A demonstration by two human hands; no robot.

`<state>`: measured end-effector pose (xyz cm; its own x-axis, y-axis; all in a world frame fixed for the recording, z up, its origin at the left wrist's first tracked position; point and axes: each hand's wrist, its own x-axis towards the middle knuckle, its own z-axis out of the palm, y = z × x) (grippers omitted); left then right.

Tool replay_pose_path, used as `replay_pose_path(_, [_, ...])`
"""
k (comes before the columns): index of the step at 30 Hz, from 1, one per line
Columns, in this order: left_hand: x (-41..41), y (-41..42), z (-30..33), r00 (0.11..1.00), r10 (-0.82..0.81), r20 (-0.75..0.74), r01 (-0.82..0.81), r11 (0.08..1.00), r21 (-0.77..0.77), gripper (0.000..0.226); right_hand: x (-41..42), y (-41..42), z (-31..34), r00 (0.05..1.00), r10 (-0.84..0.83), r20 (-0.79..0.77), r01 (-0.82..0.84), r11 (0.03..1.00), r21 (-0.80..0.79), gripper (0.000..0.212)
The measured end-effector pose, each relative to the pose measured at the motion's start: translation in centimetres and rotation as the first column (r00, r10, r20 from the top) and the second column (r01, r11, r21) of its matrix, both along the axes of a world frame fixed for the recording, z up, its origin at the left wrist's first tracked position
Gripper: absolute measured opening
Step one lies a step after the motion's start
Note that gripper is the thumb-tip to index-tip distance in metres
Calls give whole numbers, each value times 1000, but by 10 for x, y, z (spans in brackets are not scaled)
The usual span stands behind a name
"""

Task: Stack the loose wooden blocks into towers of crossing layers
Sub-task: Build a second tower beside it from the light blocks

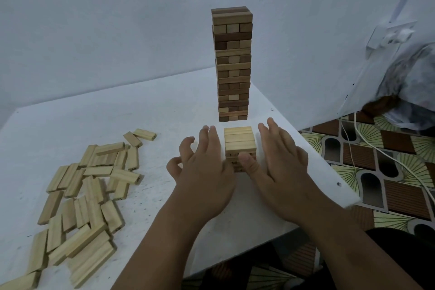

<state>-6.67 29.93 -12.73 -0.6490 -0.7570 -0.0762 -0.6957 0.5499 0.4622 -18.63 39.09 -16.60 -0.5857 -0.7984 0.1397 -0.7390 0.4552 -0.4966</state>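
Observation:
A short tower of pale wooden blocks (240,142) stands on the white table (164,110), several crossing layers high. My left hand (204,172) lies flat against its left side, fingers straight, ring and little fingers curled away. My right hand (280,165) flanks its right side with straight fingers, and the thumb touches the tower's front face. Behind it rises a tall finished tower of darker blocks (233,63). A loose pile of pale blocks (87,190) lies spread over the table's left part.
The table's right edge (329,172) runs diagonally close to my right hand, with patterned floor (388,172) beyond it. A white cable (367,143) hangs from a wall socket (390,35). A plastic bag (409,92) sits at the far right.

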Motion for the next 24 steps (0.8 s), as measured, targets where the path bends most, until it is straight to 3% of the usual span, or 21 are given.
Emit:
replay_pose_path(8, [-6,-1,-7,994,-25,109,30,998,-53,61,8,-2,2,998,14,-53,-12,999,49,97])
replay_pose_path(18, [-5,-5,-3,995,-12,104,16,999,-39,61,7,-1,3,995,24,-93,-18,998,63,97])
replay_pose_path(22, [13,-8,11,999,42,31,-41,999,-18,68,6,3,14,998,-4,-56,2,999,-47,91])
replay_pose_path(24, [30,-11,22,997,65,-48,-67,997,-31,66,15,1,27,994,-4,-110,-12,990,-144,82])
